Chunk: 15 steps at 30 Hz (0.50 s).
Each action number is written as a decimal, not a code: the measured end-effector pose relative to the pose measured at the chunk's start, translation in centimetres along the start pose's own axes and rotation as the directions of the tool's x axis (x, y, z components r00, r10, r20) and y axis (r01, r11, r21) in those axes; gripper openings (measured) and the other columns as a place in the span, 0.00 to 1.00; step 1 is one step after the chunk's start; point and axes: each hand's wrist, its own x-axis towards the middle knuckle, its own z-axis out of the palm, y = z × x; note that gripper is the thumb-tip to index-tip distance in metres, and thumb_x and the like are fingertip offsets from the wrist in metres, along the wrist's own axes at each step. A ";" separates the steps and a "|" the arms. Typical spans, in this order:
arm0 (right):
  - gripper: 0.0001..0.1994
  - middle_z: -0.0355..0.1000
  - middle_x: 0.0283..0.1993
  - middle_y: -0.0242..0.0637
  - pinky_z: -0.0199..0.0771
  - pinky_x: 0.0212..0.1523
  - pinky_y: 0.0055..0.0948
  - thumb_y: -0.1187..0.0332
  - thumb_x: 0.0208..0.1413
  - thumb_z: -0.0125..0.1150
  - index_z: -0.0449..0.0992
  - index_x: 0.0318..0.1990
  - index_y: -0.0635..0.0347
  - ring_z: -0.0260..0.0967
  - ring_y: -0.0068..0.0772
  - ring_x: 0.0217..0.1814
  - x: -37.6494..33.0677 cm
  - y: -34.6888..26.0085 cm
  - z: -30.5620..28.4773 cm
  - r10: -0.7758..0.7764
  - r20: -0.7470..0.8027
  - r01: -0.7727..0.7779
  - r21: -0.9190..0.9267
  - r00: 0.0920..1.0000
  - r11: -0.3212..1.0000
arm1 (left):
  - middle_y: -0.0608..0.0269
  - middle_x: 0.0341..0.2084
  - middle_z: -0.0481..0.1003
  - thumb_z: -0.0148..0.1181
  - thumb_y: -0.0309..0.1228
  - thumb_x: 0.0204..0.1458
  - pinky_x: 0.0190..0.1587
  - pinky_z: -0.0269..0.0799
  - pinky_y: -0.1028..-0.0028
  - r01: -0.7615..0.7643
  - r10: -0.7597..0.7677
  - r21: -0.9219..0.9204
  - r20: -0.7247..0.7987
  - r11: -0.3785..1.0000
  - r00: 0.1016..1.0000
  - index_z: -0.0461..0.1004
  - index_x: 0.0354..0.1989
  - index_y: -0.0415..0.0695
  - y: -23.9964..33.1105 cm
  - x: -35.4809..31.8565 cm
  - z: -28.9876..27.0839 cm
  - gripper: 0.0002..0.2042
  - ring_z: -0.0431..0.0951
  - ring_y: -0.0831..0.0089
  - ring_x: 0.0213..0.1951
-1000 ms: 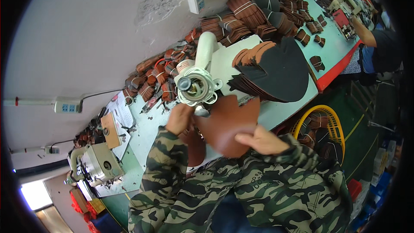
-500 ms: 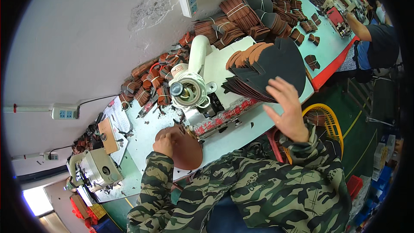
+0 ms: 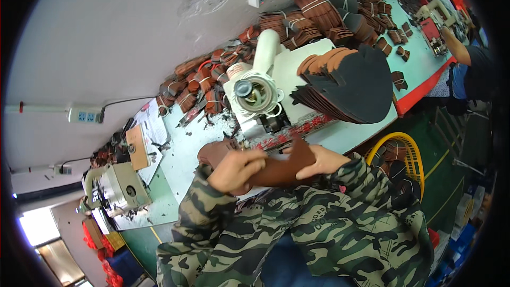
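A curved brown leather piece (image 3: pixel 281 171) is held up in front of me, before the sewing machine (image 3: pixel 268 103). My right hand (image 3: pixel 324 160) pinches its right part, thumb on the near face and fingers behind. At the other end my left hand (image 3: pixel 236 170) is closed with bent fingers against the leather; motion blurs it slightly. Behind the left hand, another brown leather piece (image 3: pixel 211 151) lies on the table near the needle area. On the machine's bed to the right rests a fanned stack of dark leather pieces (image 3: pixel 348 87) with brown undersides.
Bundles of tied leather pieces (image 3: pixel 319 8) line the wall behind the machine. A yellow basket (image 3: pixel 417 162) with leather pieces stands at the right below the table. A second machine (image 3: pixel 122 196) sits at the left. Another person's arm (image 3: pixel 456 47) works at the far right.
My right hand has come from the stack down to the middle and now grips a brown piece. My left hand has lifted off the table piece and moved right. The view has shifted slightly.
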 end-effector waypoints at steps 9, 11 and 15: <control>0.12 0.75 0.37 0.35 0.72 0.40 0.25 0.71 0.57 0.54 0.74 0.43 0.71 0.71 0.22 0.37 2.8 0.4 2.3 0.105 -0.411 -0.121 -0.012 0.906 0.993 | 0.39 0.28 0.74 0.46 0.35 0.56 0.38 0.69 0.50 0.326 -0.190 0.249 -0.446 0.912 0.874 0.74 0.36 0.39 -6.2 4.3 1.6 0.13 0.74 0.41 0.34; 0.13 0.75 0.38 0.36 0.71 0.40 0.24 0.70 0.57 0.54 0.73 0.45 0.71 0.71 0.22 0.36 2.6 0.6 2.3 0.130 -0.420 -0.130 0.030 0.898 0.991 | 0.40 0.28 0.74 0.48 0.35 0.55 0.39 0.68 0.51 0.369 -0.237 0.268 -0.418 0.890 0.877 0.74 0.33 0.38 -5.5 5.0 1.1 0.13 0.74 0.42 0.35; 0.16 0.74 0.42 0.38 0.72 0.39 0.23 0.68 0.59 0.53 0.70 0.49 0.72 0.71 0.23 0.35 0.8 0.1 3.6 0.147 -0.358 -0.080 0.195 0.922 0.978 | 0.39 0.29 0.74 0.49 0.34 0.54 0.40 0.68 0.51 0.300 -0.156 0.293 -0.429 0.908 0.890 0.74 0.33 0.38 -5.2 6.7 1.2 0.12 0.74 0.42 0.35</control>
